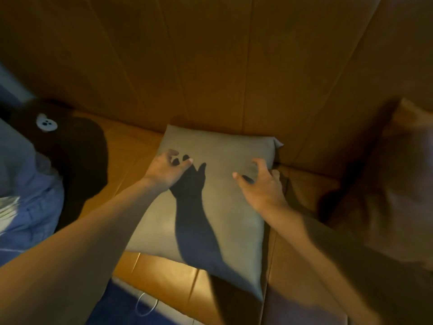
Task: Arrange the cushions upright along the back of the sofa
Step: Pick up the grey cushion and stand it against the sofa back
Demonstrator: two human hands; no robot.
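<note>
A grey square cushion (pixel 218 146) lies flat on the brown sofa seat (pixel 131 146), its far edge near the sofa back (pixel 210 66). My left hand (pixel 165 168) hovers over the cushion's left part with fingers spread and curled, holding nothing. My right hand (pixel 262 184) is over the cushion's right edge, fingers also apart and curled. A brownish cushion (pixel 384 195) leans at the right end of the sofa, blurred.
A dark brown plush toy (pixel 77 156) with a white muzzle lies on the seat at the left. Blue fabric (pixel 28 184) is bunched at the far left. A white cable (pixel 145 306) lies on the floor near the sofa's front edge.
</note>
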